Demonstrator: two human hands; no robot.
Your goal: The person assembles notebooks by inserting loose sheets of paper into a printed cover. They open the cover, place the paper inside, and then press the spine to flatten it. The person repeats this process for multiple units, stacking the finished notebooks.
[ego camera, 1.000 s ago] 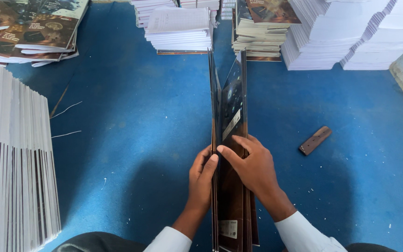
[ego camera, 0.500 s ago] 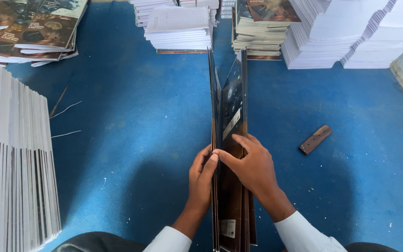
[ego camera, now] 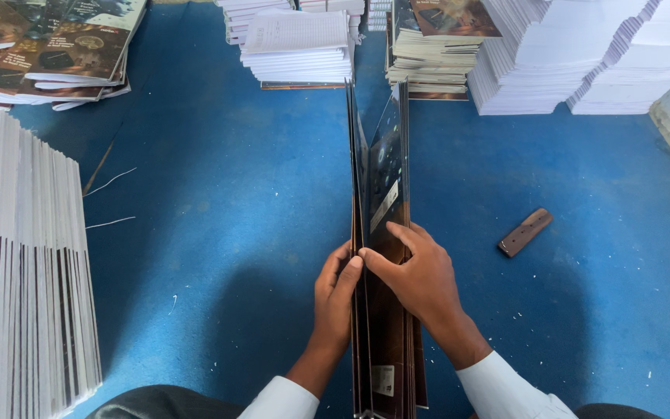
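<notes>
We've got the stack of covers [ego camera: 381,233] standing on edge on the blue floor [ego camera: 219,217], its length running straight away from us. Our left hand [ego camera: 335,299] presses flat against its left side and our right hand [ego camera: 420,275] clamps over the top (equally near).

The scene was brightly and evenly lit, seemingly by daylight from above and ahead. A soft shadow fell on the blue floor [ego camera: 219,233] beneath the hands [ego camera: 381,291], toward the viewer. The glossy covers [ego camera: 385,178] carried a faint sheen. Focus was sharp; the paper stacks [ego camera: 25,264] bowed slightly at the edges.
</notes>
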